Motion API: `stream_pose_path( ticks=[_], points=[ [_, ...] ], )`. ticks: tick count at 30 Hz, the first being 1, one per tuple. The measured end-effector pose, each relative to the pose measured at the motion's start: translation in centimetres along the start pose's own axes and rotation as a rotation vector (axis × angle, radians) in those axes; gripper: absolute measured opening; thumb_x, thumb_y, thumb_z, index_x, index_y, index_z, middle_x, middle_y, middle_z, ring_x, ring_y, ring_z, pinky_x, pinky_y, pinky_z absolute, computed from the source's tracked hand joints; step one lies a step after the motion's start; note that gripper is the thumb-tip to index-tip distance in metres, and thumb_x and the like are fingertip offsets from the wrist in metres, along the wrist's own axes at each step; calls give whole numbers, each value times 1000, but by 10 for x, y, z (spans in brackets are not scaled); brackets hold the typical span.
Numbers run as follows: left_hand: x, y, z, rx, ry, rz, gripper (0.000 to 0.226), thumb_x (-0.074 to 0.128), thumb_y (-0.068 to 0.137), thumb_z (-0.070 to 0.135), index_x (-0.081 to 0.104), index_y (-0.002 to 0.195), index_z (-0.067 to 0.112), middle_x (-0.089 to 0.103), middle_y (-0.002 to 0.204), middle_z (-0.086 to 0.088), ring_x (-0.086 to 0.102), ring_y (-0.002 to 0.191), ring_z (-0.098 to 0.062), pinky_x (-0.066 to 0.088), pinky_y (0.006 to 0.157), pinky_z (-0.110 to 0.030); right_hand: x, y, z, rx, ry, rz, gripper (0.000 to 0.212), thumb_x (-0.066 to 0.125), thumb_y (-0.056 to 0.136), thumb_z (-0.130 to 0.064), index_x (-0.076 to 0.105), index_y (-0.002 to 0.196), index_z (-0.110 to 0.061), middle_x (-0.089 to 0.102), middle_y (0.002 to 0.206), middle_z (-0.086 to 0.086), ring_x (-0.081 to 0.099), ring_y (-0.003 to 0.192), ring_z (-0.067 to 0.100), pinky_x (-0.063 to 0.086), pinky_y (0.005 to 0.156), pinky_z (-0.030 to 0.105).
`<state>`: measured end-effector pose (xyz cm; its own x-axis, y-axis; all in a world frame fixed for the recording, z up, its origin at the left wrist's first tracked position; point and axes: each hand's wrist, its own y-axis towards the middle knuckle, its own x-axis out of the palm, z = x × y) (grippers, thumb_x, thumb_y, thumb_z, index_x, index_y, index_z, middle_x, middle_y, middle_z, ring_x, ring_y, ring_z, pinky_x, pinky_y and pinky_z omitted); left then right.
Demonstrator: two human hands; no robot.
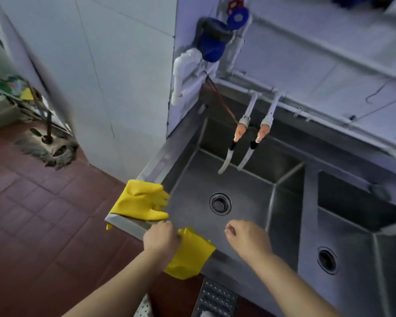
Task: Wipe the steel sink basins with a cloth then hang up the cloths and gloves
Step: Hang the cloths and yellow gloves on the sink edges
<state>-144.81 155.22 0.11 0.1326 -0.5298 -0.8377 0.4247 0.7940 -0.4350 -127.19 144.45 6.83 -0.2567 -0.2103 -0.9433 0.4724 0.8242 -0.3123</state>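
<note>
Low in the frame we see two bright yellow rubber gloves draped over the steel sink's front left rim: one glove point(140, 200) lies flat at the corner, its empty fingers pointing into the left basin point(215, 179), and a second glove point(190, 255) hangs crumpled over the near edge. Our left hand point(161, 236) rests on that second glove with its fingers curled on it. Our right hand point(247, 236) hovers over the basin, fingers loosely curled and holding nothing.
</note>
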Motion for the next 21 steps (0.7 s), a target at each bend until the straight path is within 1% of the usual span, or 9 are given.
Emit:
stream_pose_path(
  ticks=[3, 5, 6, 8, 10, 13, 15, 19, 21],
  points=[
    [5, 6, 3, 74, 66, -51, 15, 49, 86, 33, 56, 91, 20, 62, 97, -1, 60, 95, -23, 40, 66, -32, 8, -7, -1, 34, 3, -29, 24, 42, 94, -34, 64, 100, -25, 68, 100, -4, 62, 92, 21, 43, 69, 28],
    [7, 9, 4, 139, 26, -63, 8, 51, 82, 23, 46, 77, 20, 57, 88, -2, 58, 90, -24, 37, 64, -32, 10, -7, 0, 52, 25, -34, 24, 42, 95, -34, 64, 100, -25, 68, 101, -3, 62, 92, 20, 42, 68, 28],
    [8, 11, 5, 170, -18, -70, 17, 50, 80, 18, 37, 70, 20, 51, 80, -1, 55, 84, -24, 33, 62, -32, 12, -6, 1, 60, 38, -31, 24, 42, 95, -33, 64, 100, -24, 68, 100, -3, 62, 91, 20, 41, 67, 27],
    [8, 10, 9, 211, -165, -97, 29, 50, 81, 13, 26, 66, 21, 40, 70, 1, 46, 73, -24, 27, 58, -34, 14, -3, 4, 65, 48, -26, 23, 43, 95, -33, 64, 99, -24, 68, 99, -3, 62, 90, 19, 38, 65, 27],
    [3, 9, 12, 244, -250, -104, 24, 49, 86, 13, 30, 73, 19, 39, 67, 0, 43, 68, -24, 25, 58, -34, 15, 1, 6, 63, 46, -17, 23, 43, 95, -34, 64, 99, -24, 68, 99, -4, 62, 91, 19, 38, 65, 27],
    [-17, 6, 12, 273, -176, -41, 12, 47, 92, 19, 37, 86, 15, 47, 71, -2, 49, 70, -24, 33, 59, -37, 14, 10, 9, 66, 71, -11, 23, 44, 94, -35, 64, 99, -25, 67, 99, -5, 62, 92, 19, 39, 64, 27],
    [-40, 4, 9, 316, -121, -18, 8, 47, 93, 23, 41, 90, 17, 57, 81, -4, 55, 76, -23, 41, 62, -36, 12, 18, 9, 49, 98, -17, 22, 44, 94, -34, 64, 99, -25, 68, 99, -4, 62, 91, 19, 44, 69, 28],
    [-91, 10, -11, 502, 23, -27, 6, 51, 90, 25, 52, 95, 22, 61, 86, 2, 57, 77, -14, 42, 63, -27, 6, 33, -1, 31, 102, -27, 22, 45, 94, -33, 64, 99, -25, 69, 98, -3, 63, 91, 20, 46, 71, 29],
    [-114, 20, -28, 547, 60, -23, 5, 52, 89, 25, 55, 94, 25, 55, 80, 11, 50, 70, -4, 36, 55, -16, 4, 39, -13, 32, 82, -23, 22, 45, 93, -34, 64, 101, -26, 69, 101, -3, 62, 94, 21, 45, 70, 28]
  ],
)
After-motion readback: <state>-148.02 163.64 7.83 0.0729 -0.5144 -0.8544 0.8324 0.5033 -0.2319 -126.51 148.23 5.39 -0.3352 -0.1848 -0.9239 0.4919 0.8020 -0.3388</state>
